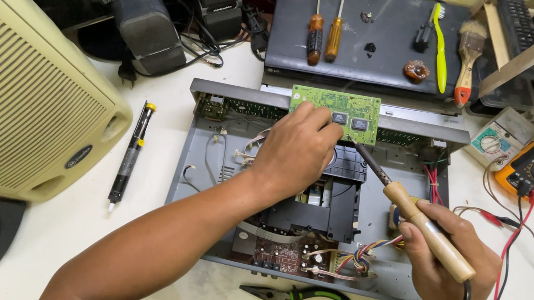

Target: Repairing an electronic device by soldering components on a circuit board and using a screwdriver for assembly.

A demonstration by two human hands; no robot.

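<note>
1. White bench (22, 232) carries an opened grey player chassis (196, 160), with a cream speaker cabinet (11, 78) far left of both hands.
2. Left hand (296, 149) pinches the lower edge of a green circuit board (334, 113), which stands just above its fingertips, long axis running side to side.
3. Right hand (447, 263) is clenched around the wooden handle of a soldering iron (415, 215).
4. Its long axis slants up-left from that grip; the tip points at the board's lower edge, right beside the left thumb, so the left hand is nearer.
</note>
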